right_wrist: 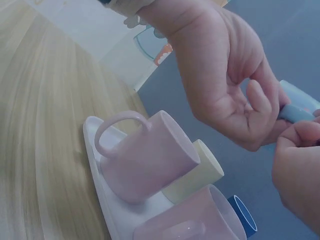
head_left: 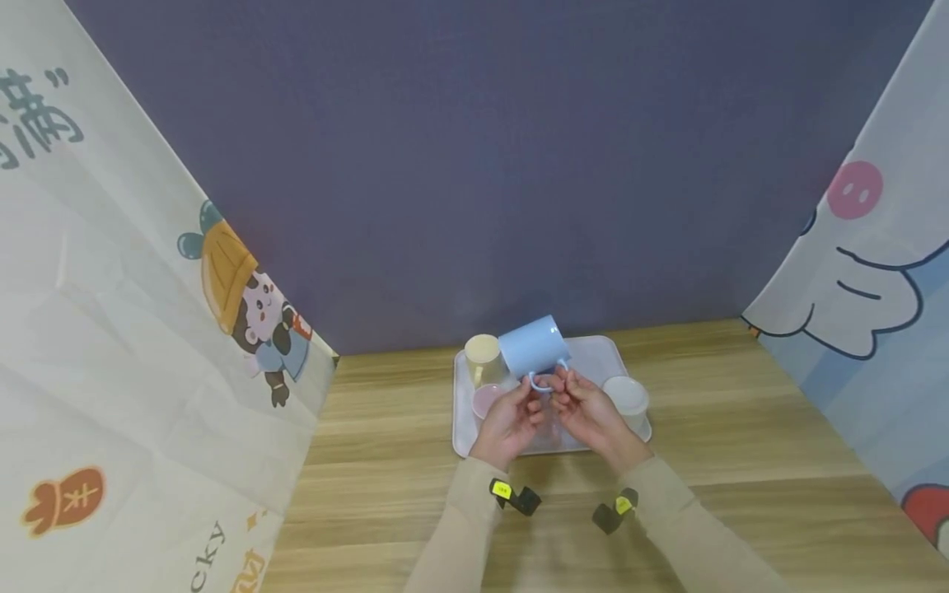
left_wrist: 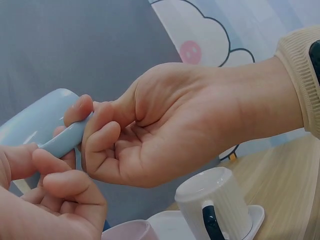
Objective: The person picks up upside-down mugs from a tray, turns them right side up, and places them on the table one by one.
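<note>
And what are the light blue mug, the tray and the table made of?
Light blue mug: probably glazed ceramic, since it shines smoothly. Tray: perhaps plastic, pale with a smooth surface. Table: wood or wood-look laminate, judging by its streaky grain.

Tray (head_left: 599,354), far right corner: you have room.
Left edge: yellow mug (head_left: 483,359), pink mug (head_left: 487,399) block you.
Near right corner: white mug (head_left: 626,396).
Above the tray: blue mug (head_left: 532,346).

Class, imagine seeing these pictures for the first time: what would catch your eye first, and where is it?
Probably the light blue mug, tilted over the pale tray, its handle pinched by the left hand and the right hand. Next, perhaps, the capped cartoon figure on the left backdrop.
</note>
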### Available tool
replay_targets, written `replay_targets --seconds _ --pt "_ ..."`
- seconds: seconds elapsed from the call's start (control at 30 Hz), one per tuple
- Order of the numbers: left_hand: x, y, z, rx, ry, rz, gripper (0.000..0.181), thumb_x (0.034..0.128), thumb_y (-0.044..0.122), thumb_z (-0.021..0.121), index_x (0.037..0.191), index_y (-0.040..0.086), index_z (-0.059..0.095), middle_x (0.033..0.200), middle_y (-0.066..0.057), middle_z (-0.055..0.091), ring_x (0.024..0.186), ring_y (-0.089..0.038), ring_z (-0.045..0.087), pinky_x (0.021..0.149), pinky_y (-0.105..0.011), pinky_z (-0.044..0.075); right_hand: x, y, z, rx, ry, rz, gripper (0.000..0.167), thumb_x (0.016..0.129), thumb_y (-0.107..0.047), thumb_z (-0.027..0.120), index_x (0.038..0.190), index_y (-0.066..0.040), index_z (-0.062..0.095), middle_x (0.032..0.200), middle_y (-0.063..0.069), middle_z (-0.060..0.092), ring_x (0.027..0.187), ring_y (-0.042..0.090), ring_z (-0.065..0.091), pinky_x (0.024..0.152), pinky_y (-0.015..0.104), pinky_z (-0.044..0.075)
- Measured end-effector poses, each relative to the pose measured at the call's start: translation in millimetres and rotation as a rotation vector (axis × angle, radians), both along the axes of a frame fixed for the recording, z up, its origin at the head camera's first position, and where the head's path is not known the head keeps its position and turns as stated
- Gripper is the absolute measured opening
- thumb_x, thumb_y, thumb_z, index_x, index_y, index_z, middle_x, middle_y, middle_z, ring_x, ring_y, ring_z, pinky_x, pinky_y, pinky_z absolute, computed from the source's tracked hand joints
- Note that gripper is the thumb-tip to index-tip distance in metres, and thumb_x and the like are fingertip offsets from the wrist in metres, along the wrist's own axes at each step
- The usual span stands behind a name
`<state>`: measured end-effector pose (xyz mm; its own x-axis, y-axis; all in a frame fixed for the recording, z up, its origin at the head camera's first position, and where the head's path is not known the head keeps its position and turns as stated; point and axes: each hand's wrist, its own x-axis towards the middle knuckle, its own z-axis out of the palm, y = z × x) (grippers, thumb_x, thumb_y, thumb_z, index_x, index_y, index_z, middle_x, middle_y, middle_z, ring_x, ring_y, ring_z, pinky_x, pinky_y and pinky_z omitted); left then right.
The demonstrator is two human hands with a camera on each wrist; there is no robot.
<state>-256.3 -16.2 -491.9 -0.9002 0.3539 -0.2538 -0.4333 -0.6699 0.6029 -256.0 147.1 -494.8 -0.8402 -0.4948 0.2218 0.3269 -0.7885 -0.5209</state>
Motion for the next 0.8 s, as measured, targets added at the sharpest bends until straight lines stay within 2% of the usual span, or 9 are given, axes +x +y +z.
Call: replay_targets --seconds 0.3,0.5,0.6,0.8 --pt "2.1 -2.2 -1.6 -0.023 0.055 -0.026 0.023 0.1090 0.021 0.046 0.091 0.015 0.060 0.073 0.010 0.049 0.058 -0.001 0.040 0.051 -0.014 0.029 -0.1 4.3 1.0 0.096 -0.031 -0.022 0.038 0.112 -0.019 0.021 0.101 -0.011 0.057 0.092 -0.003 0.063 0.073 0.004 0.055 0.068 0.016 0.046" --pt "3.7 -4.7 -2.2 -0.066 0.095 -0.039 0.025 0.1096 0.021 0.045 0.092 0.015 0.062 0.073 0.010 0.050 0.056 0.000 0.038 0.049 -0.014 0.029 2.8 6.2 -2.4 0.178 -0.016 -0.058 0.041 0.112 -0.017 0.024 0.100 -0.010 0.062 0.093 -0.003 0.066 0.078 0.003 0.058 0.072 0.015 0.049" --pt "3.6 -5.1 -1.7 -0.092 0.124 -0.035 0.025 0.1094 0.022 0.045 0.093 0.014 0.062 0.073 0.011 0.048 0.056 0.000 0.036 0.049 -0.014 0.029 4.9 6.9 -4.9 0.298 -0.028 -0.119 0.036 0.111 -0.020 0.032 0.098 -0.012 0.064 0.089 -0.005 0.063 0.078 0.003 0.057 0.071 0.014 0.048" --pt "3.5 -6.3 1.1 -0.164 0.164 0.019 0.026 0.1089 0.022 0.046 0.090 0.015 0.062 0.074 0.011 0.051 0.054 0.001 0.032 0.048 -0.013 0.027 6.6 7.2 -7.9 0.655 -0.043 -0.219 0.027 0.109 -0.026 0.047 0.094 -0.019 0.068 0.081 -0.006 0.058 0.078 0.004 0.054 0.073 0.017 0.050"
